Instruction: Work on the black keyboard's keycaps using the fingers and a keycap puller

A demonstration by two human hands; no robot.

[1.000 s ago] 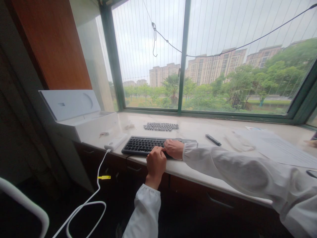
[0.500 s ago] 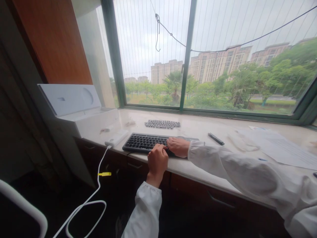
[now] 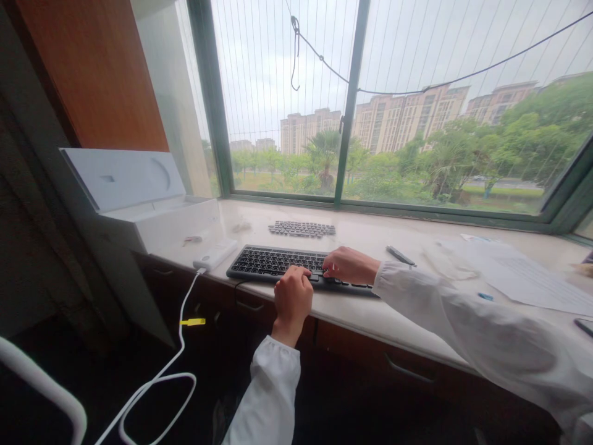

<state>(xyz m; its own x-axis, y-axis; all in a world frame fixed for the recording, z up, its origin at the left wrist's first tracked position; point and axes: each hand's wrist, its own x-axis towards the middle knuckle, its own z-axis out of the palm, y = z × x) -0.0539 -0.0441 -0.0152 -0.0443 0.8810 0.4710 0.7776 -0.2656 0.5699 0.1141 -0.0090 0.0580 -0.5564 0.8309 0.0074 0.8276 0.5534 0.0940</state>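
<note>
A black keyboard [image 3: 262, 262] lies along the front of the white sill, its left part showing rows of dark squares with light outlines. My left hand [image 3: 294, 296] is curled at its front edge, thumb and forefinger pressed on the rim near the bottom row. Just right of it, my right hand [image 3: 349, 266] bends over the keys with the fingertips together, in touch with the keyboard. What those fingertips pinch, if anything, is too small to tell. Behind the keyboard, loose keycaps [image 3: 302, 229] are laid out in rows.
An open white box [image 3: 178, 225] stands at the left. Near it lies a white power strip [image 3: 215, 254] with a white cable [image 3: 182, 337] hanging down. To the right are a dark pen-like tool [image 3: 401, 255], paper sheets [image 3: 519, 278] and a small blue piece [image 3: 485, 296]. A window rises behind.
My right hand has shifted right and slightly up along the keyboard, uncovering the keys between the hands. My left hand stays at the front edge, nearly unmoved. The view has tilted slightly.
</note>
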